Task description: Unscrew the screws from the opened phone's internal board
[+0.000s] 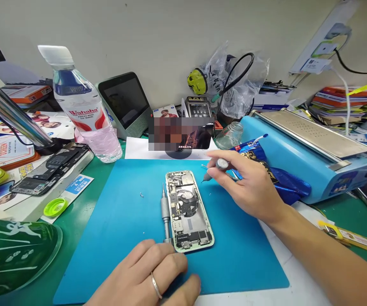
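An opened smartphone (190, 225) lies on a blue mat (116, 238), its inner boards and connectors exposed. My right hand (245, 180) is closed around a small grey screwdriver (222, 164) just right of the phone's upper half. Its thin tip points down toward the mat, apart from the phone. At the lower middle, my left hand (151, 276) wears a ring and rests with loosely bent fingers slightly apart. Its fingertips are partly hidden, and no held thing shows. A second grey screwdriver (165, 210) lies along the phone's left side, its lower end near my left fingers.
Tiny screws (142, 195) lie on the mat. A water bottle (91, 114) and a propped-up phone screen (183, 135) stand behind it. At right are a blue machine (266, 148) and a blue packet (287, 182); a green bag (14, 255) occupies the left.
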Available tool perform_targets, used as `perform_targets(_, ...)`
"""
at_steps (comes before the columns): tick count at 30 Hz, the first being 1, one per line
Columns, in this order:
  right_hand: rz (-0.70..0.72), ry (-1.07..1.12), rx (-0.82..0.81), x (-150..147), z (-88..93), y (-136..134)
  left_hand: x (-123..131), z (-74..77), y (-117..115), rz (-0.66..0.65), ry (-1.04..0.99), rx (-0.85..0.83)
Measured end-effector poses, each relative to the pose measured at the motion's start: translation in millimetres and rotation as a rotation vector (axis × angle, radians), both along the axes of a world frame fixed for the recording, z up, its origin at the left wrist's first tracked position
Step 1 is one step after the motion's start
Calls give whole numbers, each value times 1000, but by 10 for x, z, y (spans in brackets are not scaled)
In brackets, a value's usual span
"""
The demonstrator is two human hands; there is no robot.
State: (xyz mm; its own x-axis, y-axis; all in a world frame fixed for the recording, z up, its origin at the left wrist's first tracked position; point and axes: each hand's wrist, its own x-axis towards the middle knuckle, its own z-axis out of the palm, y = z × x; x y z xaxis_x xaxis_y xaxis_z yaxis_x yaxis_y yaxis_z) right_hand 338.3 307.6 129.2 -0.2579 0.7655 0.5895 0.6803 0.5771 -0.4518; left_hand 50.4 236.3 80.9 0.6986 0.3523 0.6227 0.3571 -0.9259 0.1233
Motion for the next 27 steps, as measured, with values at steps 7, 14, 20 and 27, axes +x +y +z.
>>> perform_targets(7, 25, 5, -47, -4, -102, 32, -111, -209, -17, 48, 178, 100)
perform_targets(14, 22, -3, -44, -14, -228, 86, -108, -91, 49, 85, 300, 261)
perform_targets(20, 32, 13, 21, 5, -274, 122, -112, -171, 37, 65, 347, 231)
perform_targets(27, 10, 33, 118, -14, -229, 126, -151, -241, 49, -16, 371, 13)
